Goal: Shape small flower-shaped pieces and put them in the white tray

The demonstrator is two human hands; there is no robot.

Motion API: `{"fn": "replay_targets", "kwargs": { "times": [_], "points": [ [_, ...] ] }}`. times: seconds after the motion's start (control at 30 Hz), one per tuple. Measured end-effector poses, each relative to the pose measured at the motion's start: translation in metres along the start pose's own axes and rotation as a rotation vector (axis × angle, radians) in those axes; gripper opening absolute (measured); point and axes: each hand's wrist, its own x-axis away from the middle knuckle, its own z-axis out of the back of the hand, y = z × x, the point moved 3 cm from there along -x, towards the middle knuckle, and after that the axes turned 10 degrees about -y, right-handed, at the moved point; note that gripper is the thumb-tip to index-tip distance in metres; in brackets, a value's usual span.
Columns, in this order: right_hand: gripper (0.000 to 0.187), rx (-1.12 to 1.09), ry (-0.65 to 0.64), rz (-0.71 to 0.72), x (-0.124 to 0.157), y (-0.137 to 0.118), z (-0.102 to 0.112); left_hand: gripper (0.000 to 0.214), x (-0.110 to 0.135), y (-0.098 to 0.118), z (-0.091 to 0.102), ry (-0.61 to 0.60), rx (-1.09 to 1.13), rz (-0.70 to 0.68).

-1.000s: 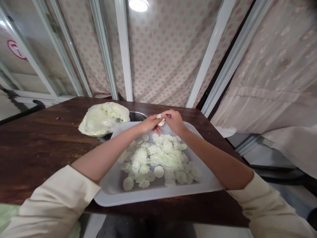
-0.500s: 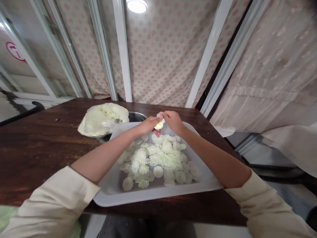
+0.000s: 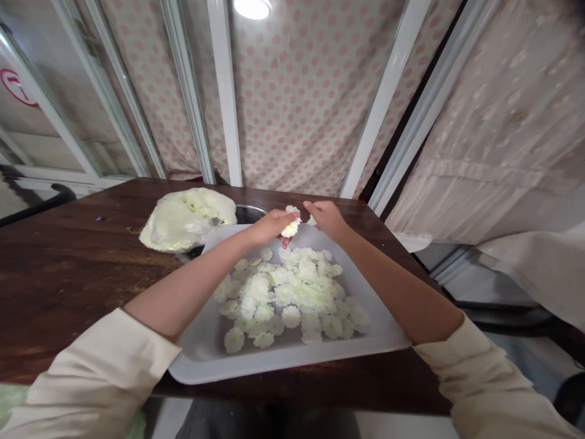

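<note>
My left hand (image 3: pixel 267 225) pinches a small white flower head (image 3: pixel 290 228) above the far end of a white tray (image 3: pixel 208 356). My right hand (image 3: pixel 325 217) is closed just to the right of it, with a small white piece (image 3: pixel 312 220) at its fingertips. The two hands are slightly apart. Below them, several white flower heads (image 3: pixel 292 292) lie heaped in the middle of the tray. Both forearms reach over the tray from cream sleeves.
The tray rests on a dark wooden table (image 3: pixel 68 274). A clear plastic bag of pale flowers (image 3: pixel 185 218) lies at the tray's far left, beside a dark metal bowl (image 3: pixel 249 213). Dotted curtain and white window frames rise behind; the table edge drops off on the right.
The hands, joined on one flower a second ago, have drawn a little apart. The left keeps the flower head; the right has come away with a small white piece.
</note>
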Motion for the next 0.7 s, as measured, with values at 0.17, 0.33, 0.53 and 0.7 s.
{"fn": "replay_targets", "kwargs": {
  "times": [0.17,0.33,0.53,0.7],
  "points": [
    [0.06,-0.095,-0.09,-0.038,0.005,-0.006,-0.009,0.046,0.001,0.0,0.0,-0.073,-0.069,0.018],
    [0.053,-0.296,-0.32,0.052,0.007,-0.01,-0.021,0.044,0.005,0.004,-0.004,-0.138,-0.079,0.029],
    [0.042,-0.019,-0.202,0.26,0.005,-0.015,-0.015,0.046,0.003,-0.002,-0.003,-0.121,-0.118,0.046],
    [0.055,0.05,-0.217,0.108,0.007,-0.009,-0.011,0.05,0.001,-0.005,0.001,-0.056,-0.147,0.041]
  ]
}}
